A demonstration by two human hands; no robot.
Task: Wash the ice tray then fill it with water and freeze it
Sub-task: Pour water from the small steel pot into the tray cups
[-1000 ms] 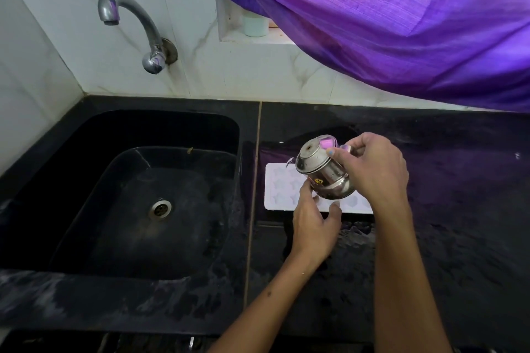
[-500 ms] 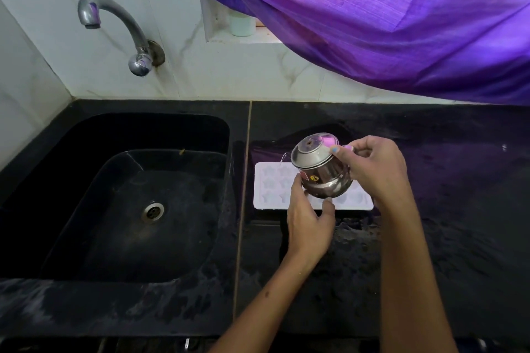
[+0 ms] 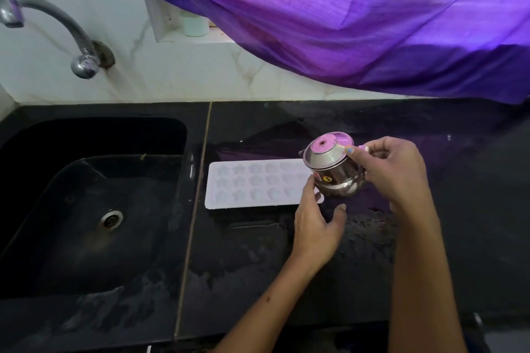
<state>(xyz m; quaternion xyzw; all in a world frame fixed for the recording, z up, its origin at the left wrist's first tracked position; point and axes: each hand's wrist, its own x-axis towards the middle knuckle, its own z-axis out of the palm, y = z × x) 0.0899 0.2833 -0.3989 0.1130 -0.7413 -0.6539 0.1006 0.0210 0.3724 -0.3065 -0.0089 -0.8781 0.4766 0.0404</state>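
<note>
A white ice tray (image 3: 252,185) with star-shaped cells lies flat on the black counter, just right of the sink. Over its right end I hold a small steel pot (image 3: 334,170) with a lid, tilted toward the tray. My right hand (image 3: 390,169) grips the pot at its handle side. My left hand (image 3: 317,221) is under the pot, its fingers touching the lower left of the pot and covering the tray's right corner. I cannot tell whether water is coming out.
The black sink (image 3: 94,203) with its drain fills the left side, under a curved metal tap (image 3: 54,28) on the white tiled wall. A purple curtain (image 3: 358,20) hangs over the back right. A pale cup (image 3: 195,24) stands on the ledge. The counter (image 3: 286,281) is wet.
The pot and both hands have shifted right along the tray, from about its middle to its right end. More of the tray's left part is uncovered. The view has swung slightly.
</note>
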